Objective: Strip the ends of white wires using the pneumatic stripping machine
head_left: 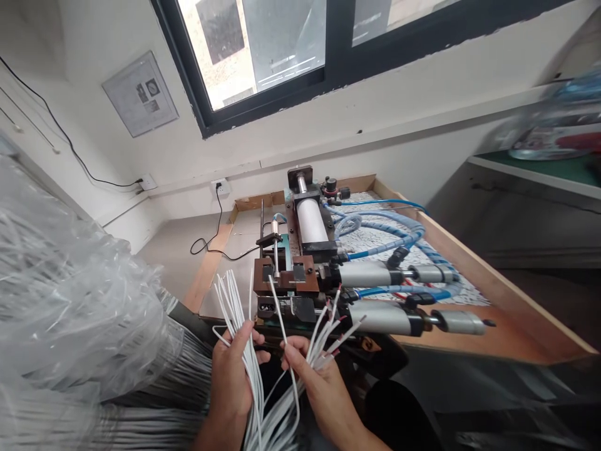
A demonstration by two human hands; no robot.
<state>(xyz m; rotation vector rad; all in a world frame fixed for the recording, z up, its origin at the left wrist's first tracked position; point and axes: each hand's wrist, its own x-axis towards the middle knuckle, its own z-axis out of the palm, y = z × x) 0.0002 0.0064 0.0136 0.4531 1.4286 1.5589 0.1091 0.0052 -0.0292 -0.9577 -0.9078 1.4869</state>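
A bundle of thin white cables (230,300) fans upward out of my left hand (235,369), whose fingers are wrapped around it. My right hand (319,376) pinches a single white cable (278,308) between thumb and finger; its upper end reaches the brown metal block of a pneumatic machine (286,275). Tucked in the same hand is a second bunch of cables (328,335), some with reddish tips. Both bunches run down between my hands to the bottom edge. Silver cylinders (370,274) lie to the machine's right.
Plastic-wrapped stacks of grey-white cables (173,369) stand at the left. Blue air hoses (399,232) loop behind the cylinders, inside a wooden-edged bench (446,269). A black power cord (220,219) hangs from a wall socket. At right is a green-topped shelf (554,172).
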